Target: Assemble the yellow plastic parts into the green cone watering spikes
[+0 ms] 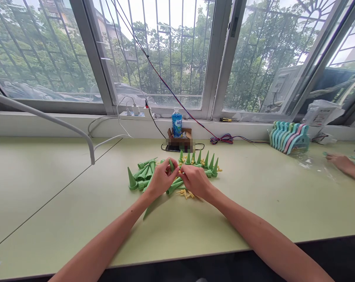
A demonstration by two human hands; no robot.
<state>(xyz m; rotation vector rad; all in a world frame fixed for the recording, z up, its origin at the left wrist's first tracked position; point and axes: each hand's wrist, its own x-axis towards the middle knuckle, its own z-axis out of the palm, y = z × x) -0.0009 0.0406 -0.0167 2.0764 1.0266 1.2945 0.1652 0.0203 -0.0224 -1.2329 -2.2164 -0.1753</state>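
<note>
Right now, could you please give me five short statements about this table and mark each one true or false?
1. The left hand holds a green cone. True.
2. The bottle lies on its side. False: the bottle stands upright.
3. Yellow pieces lie on the table. True.
4. The right hand touches the hangers. False: the right hand is beside the left hand; the hangers stand farther right.
5. A co-worker's hand shows at the right. True.
</note>
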